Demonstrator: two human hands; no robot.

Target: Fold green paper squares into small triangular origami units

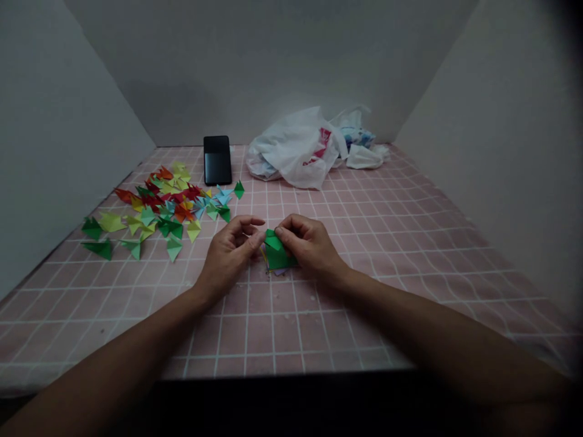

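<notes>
A small green square of paper (276, 258) with a fold at its top lies over other coloured paper, whose yellow and purple edges show beneath it. My right hand (307, 246) pinches the folded top edge between thumb and forefinger. My left hand (234, 246) is at the left side of the paper, its fingers bent and the thumb apart from the forefinger; the thumb tip comes close to the green fold. Whether that thumb touches the paper, I cannot tell.
Many folded paper pieces (170, 227) in green, yellow, red, orange and blue lie at the left. A black phone (217, 161) rests behind them. White plastic bags (296, 149) sit against the back wall. A pink checked cloth (387, 243) covers the table.
</notes>
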